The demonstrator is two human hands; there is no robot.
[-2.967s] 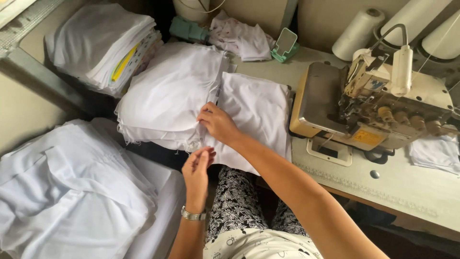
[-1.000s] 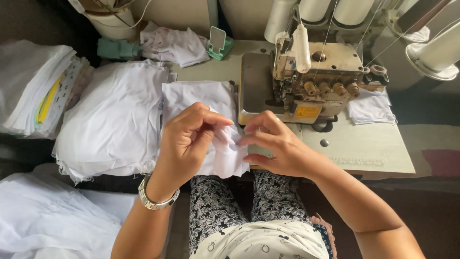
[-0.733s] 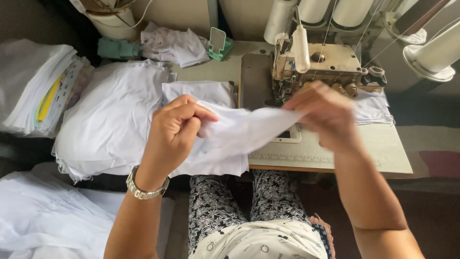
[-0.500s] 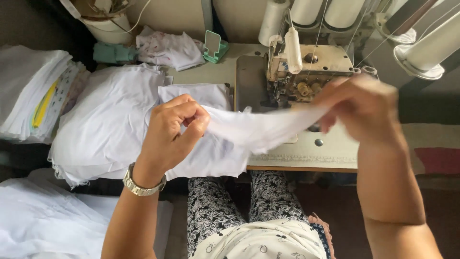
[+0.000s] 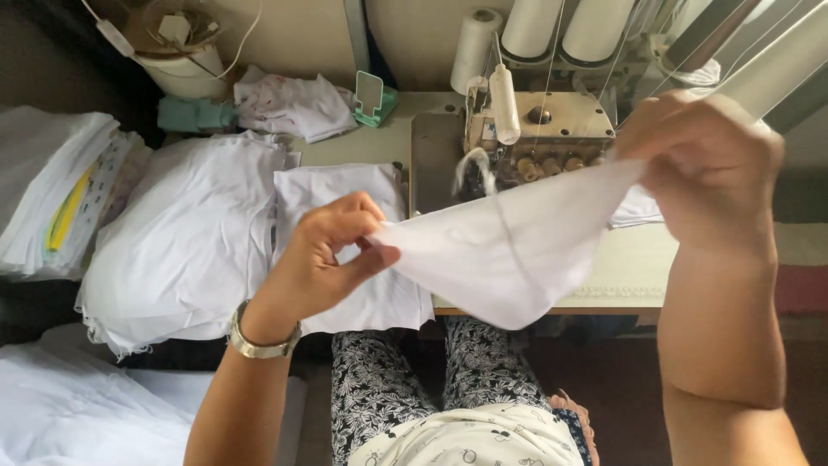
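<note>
Overhead, a white cloth piece (image 5: 509, 250) hangs stretched between both hands above the person's lap, in front of the desk (image 5: 621, 276). The left hand (image 5: 323, 255) pinches one corner, its grip tight between thumb and fingers; the right hand (image 5: 707, 168) holds the opposite end higher up, its grip closed on the fabric. Behind the cloth a beige sewing machine (image 5: 539, 129) stands on the pale desk, with white thread cones (image 5: 535, 26) above it. Beside it lies a stack of white cut pieces (image 5: 341, 194), and a larger white heap (image 5: 185, 233) lies farther left. A green phone stand (image 5: 373, 97) sits near the wall.
</note>
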